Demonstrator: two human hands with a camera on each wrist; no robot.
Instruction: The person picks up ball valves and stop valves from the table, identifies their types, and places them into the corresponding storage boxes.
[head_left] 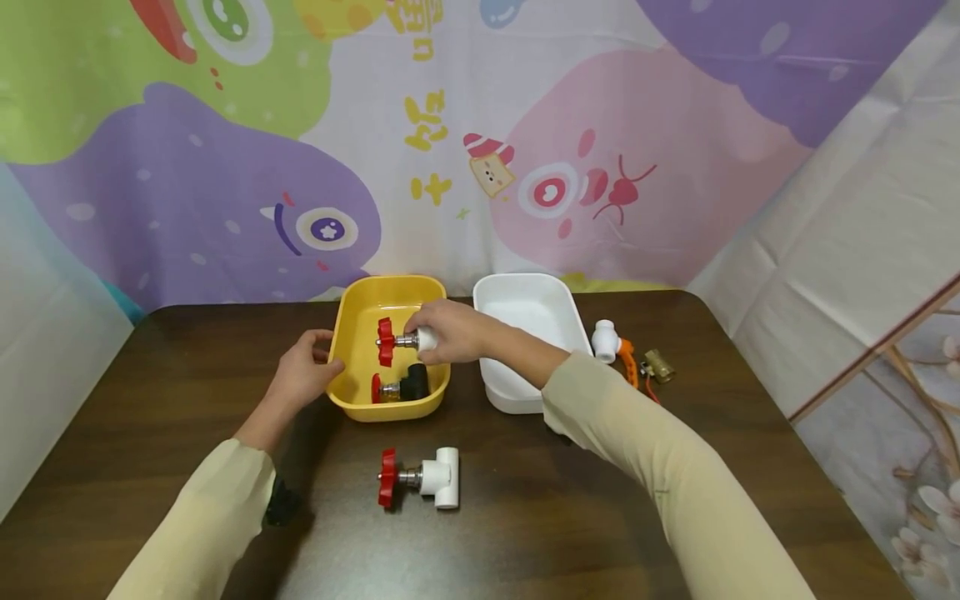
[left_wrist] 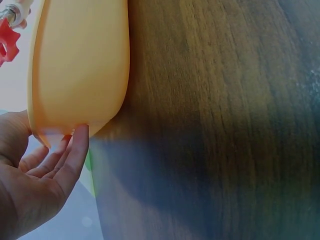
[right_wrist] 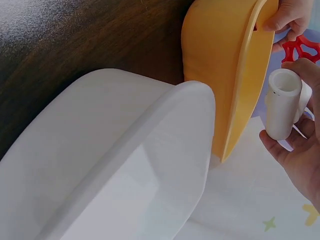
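Note:
My left hand (head_left: 303, 367) holds the left rim of the yellow bin (head_left: 386, 412), thumb at the edge and fingers against its outer wall. Above that bin, my right hand (head_left: 456, 332) grips a white stop valve (right_wrist: 283, 105) by its plastic tee body; its red wheel handle (head_left: 385, 342) points left. Inside the yellow bin lies a black-bodied valve (head_left: 414, 383), also with a red wheel. Another white stop valve (head_left: 438, 477) with a red wheel lies on the table in front of the bin.
A white bin (head_left: 517, 403) stands right of the yellow one, under my right forearm. Beyond it lie a white ball valve (head_left: 605, 342) with an orange handle and a brass valve (head_left: 658, 367). A dark object (head_left: 282, 502) sits by my left sleeve. A printed cloth hangs behind the table.

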